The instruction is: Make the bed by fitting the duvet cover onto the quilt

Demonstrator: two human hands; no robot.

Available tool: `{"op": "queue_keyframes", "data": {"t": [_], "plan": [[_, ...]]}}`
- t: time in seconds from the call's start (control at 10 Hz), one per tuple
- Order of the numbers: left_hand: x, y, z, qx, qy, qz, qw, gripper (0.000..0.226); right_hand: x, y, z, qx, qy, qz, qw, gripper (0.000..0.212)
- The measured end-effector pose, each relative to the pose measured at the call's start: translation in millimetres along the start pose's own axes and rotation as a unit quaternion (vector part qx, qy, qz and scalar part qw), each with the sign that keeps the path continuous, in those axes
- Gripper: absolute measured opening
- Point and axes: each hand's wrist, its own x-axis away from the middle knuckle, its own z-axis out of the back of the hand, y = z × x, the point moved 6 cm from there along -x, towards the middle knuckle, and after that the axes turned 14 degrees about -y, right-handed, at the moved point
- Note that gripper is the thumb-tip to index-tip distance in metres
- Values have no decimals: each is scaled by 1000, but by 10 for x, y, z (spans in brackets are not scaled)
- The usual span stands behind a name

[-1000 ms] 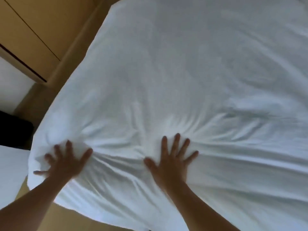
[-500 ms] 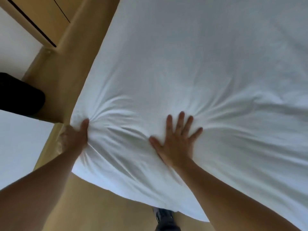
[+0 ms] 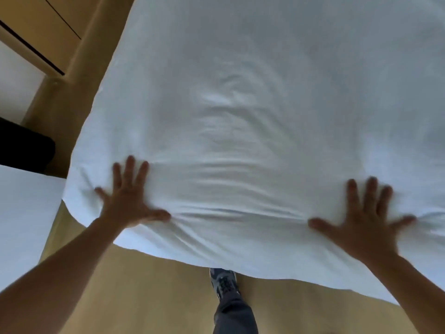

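One shoe (image 3: pixel 225 282) stands on the tan floor (image 3: pixel 144 297) by the bed's near edge. Past it, the left hand (image 3: pixel 130 201) and right hand (image 3: pixel 363 225) lie flat with fingers spread wide, pressing the white duvet cover (image 3: pixel 252 104), which stretches away under and beyond both hands.

plain white duvet cover (image 3: pixel 252 116), tan floor (image 3: pixel 144 297), dark grey trouser leg (image 3: pixel 234 317), grey-blue shoe (image 3: pixel 222 280).
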Motion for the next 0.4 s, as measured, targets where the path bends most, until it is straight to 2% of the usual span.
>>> {"op": "queue_keyframes", "data": {"t": [0.1, 0.2, 0.3, 0.4], "plan": [[173, -8, -92, 108, -53, 87, 989, 167, 355, 361, -413, 2, -39, 14, 999, 133], [380, 480, -300, 172, -60, 150, 972, 161, 630, 633, -660, -10, -26, 26, 999, 133], [861, 1040, -810, 292, -179, 136, 930, 111, 902, 963, -549, -66, -26, 10, 997, 111], [1528, 1650, -1032, 274, -290, 71, 914, 66, 990, 1080, -332, -96, -76, 76, 990, 67]]}}
